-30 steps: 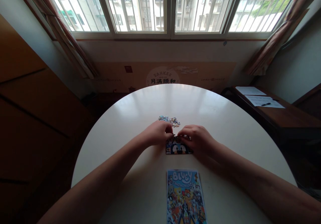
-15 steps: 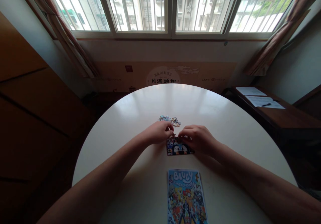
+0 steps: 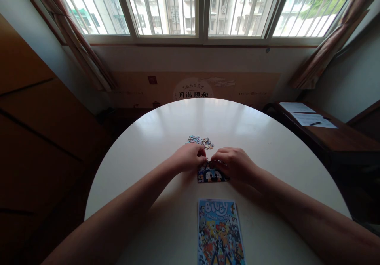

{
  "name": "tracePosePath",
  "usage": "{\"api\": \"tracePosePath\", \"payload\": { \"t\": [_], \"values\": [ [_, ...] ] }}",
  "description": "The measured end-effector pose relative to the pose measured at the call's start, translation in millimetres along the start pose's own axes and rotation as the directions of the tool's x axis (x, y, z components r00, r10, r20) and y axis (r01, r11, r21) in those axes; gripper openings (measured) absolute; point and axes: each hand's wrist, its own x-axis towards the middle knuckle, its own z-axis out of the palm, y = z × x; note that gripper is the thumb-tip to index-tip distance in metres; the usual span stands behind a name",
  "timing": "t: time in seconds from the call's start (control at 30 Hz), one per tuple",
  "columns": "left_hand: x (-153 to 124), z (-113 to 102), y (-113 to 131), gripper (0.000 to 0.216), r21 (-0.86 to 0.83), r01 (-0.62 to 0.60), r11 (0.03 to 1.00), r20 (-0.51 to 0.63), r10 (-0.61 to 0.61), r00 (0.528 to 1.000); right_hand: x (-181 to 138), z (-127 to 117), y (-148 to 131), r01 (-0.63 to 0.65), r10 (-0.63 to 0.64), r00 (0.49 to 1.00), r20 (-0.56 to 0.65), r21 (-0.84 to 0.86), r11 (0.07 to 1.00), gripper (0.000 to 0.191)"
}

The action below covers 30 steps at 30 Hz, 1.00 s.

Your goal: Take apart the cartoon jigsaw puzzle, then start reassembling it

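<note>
A partly assembled jigsaw puzzle (image 3: 212, 176) lies flat on the white table, showing a blue cartoon dog's face. My left hand (image 3: 191, 156) is at its upper left edge, thumb and forefinger pinched on a small puzzle piece that the fingertips mostly cover. From the other side, my right hand (image 3: 234, 163) curls its fingers onto the puzzle's upper right part and hides that corner. Just beyond both hands is a loose heap of puzzle pieces (image 3: 199, 141). Nearer to me lies a picture sheet (image 3: 221, 231) printed "Bluey", crowded with cartoon dogs.
The round white table (image 3: 142, 146) carries all of this. To the right, a brown desk (image 3: 350, 138) holds papers (image 3: 314, 120) and a pen. A barred window and curtains are at the back, with a wooden cabinet (image 3: 29, 130) on the left.
The piece at my left fingertips has come down against the puzzle's upper edge and shows less. My right hand has hardly moved.
</note>
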Motion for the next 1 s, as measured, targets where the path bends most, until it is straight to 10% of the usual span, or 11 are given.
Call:
{"api": "tracePosePath", "payload": {
  "t": [1.0],
  "values": [
    [-1.0,4.9,6.2,0.012,0.082,0.046,0.996,-0.051,-0.042,0.998,-1.5,0.2,0.9,0.004,-0.004,1.0,-0.009,0.044,0.999,0.017]
  ]
}}
